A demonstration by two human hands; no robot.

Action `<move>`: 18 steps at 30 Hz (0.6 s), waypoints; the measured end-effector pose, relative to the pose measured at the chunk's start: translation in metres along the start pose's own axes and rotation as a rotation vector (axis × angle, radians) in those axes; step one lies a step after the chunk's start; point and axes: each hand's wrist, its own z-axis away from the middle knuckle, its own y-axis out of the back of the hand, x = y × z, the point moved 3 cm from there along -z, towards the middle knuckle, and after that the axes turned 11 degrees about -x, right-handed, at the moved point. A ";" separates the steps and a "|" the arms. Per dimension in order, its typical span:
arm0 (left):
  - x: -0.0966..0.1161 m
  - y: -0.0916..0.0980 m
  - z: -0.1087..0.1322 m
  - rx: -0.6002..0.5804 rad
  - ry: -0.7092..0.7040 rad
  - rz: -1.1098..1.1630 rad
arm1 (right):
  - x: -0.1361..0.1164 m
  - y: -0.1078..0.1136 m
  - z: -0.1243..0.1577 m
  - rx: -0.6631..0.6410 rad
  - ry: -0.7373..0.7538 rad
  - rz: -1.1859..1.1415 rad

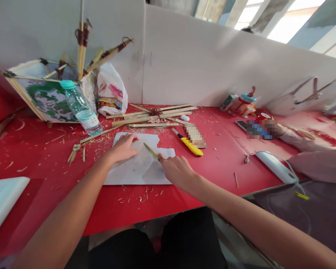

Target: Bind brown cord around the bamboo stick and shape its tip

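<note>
At the far left edge a white flat object [2, 198] lies on the red table [226, 164], and behind it a paper-covered frame with a green dragon [49, 99] stands against the white partition, with bamboo sticks [82, 48] rising out of it. A plastic water bottle [81, 108] with a teal cap leans just in front of the frame, and a white plastic bag [112, 91] sits to its right. Bamboo shavings are scattered over the table around these things. Toward the middle, a sheet of white paper [137, 172] lies flat on the table, its upper edge cut into steps. The left hand [123, 147] presses down flat on the upper left part of the sheet, fingers spread and closed on nothing. The right hand [177, 170] rests on the sheet's right edge and pinches a thin bamboo strip [151, 151] between its fingertips, the strip slanting up and left over the paper. Behind the paper a bundle of split bamboo strips [154, 114] lies crosswise. Just right of the paper a yellow utility knife [189, 144] lies on the table, near the right hand but not touching it. Farther right are a small carton and bottle [240, 104], then a white charger with a cable [276, 166] near the table's front edge.
</note>
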 end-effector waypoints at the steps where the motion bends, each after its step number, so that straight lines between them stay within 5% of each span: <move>1: 0.001 0.000 0.000 -0.002 0.000 0.000 | -0.002 0.002 -0.005 0.015 0.003 -0.003; 9: 0.003 0.001 0.001 -0.007 0.012 0.003 | -0.013 0.007 -0.025 0.049 0.015 -0.014; 18: -0.003 -0.001 -0.002 0.007 -0.001 0.016 | -0.001 -0.020 0.034 -0.114 0.014 0.120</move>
